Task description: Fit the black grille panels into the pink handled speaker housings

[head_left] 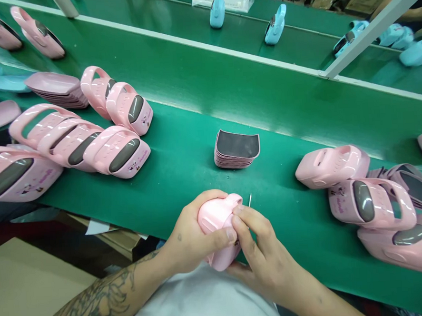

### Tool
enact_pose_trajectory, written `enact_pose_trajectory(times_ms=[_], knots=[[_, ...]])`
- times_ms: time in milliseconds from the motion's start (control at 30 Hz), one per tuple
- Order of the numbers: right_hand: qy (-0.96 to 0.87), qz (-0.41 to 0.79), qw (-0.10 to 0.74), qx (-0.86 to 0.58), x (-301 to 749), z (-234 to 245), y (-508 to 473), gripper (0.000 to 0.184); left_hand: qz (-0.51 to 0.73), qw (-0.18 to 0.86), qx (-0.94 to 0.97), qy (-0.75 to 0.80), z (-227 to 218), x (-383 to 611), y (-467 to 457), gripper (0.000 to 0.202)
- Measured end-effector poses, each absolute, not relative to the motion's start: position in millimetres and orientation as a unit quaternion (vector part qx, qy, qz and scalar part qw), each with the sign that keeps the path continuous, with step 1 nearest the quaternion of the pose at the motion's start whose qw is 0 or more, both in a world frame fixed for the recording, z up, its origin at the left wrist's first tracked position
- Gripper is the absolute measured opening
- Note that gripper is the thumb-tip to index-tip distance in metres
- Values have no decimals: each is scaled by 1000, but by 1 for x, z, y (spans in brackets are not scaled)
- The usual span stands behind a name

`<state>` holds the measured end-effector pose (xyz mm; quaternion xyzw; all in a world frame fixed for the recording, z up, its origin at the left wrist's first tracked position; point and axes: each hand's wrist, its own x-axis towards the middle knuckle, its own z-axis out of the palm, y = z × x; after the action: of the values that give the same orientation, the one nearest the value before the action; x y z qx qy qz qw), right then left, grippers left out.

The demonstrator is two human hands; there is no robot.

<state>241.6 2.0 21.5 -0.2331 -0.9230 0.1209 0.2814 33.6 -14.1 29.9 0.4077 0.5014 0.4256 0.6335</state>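
Bare counter (191, 135) lies open around the stack of dark panels (236, 149). Left of it a row of pink cases (99, 148) blocks the way; right, a pink pile (374, 205).

Dark tattoos cover the left forearm (98, 298), and the shirt (201, 301) looks white.

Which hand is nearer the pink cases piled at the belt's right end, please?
Right. The right hand is left of the pink cases; the left hand lies farther left, across the pink shell both hold.
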Motion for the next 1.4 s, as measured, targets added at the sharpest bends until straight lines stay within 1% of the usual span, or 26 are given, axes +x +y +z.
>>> enact_pose_trajectory(times_ms=[200, 300, 400, 467, 500, 533, 633, 767, 833, 1000, 1133, 1400], knots=[[-919, 133, 275, -250, 240, 18, 1, 104, 433, 638, 386, 507, 28, 34, -13, 66], [-903, 202, 246, -289, 241, 22, 5, 106, 436, 655, 351, 508, 28, 36, -4, 64], [-879, 292, 184, -328, 245, 27, 13, 123, 434, 676, 309, 509, 28, 40, 7, 62], [-868, 330, 152, -338, 249, 29, 19, 134, 430, 694, 274, 508, 27, 42, 13, 66], [-864, 341, 145, -341, 250, 30, 22, 136, 429, 702, 258, 507, 26, 43, 15, 69], [-860, 349, 142, -344, 251, 30, 24, 135, 426, 710, 246, 503, 25, 44, 17, 71], [-850, 360, 150, -353, 254, 29, 31, 123, 424, 723, 238, 491, 23, 42, 18, 78], [-831, 364, 186, -377, 255, 27, 36, 113, 444, 721, 270, 458, 25, 41, 16, 91], [-821, 363, 201, -391, 254, 27, 37, 109, 453, 723, 282, 439, 27, 43, 16, 89], [-818, 341, 206, -415, 249, 32, 34, 102, 467, 747, 238, 410, 27, 49, 19, 80], [-815, 335, 209, -423, 247, 35, 32, 102, 470, 750, 204, 418, 30, 53, 21, 78], [-804, 349, 218, -429, 245, 35, 37, 112, 490, 732, 176, 440, 36, 61, 18, 75]])
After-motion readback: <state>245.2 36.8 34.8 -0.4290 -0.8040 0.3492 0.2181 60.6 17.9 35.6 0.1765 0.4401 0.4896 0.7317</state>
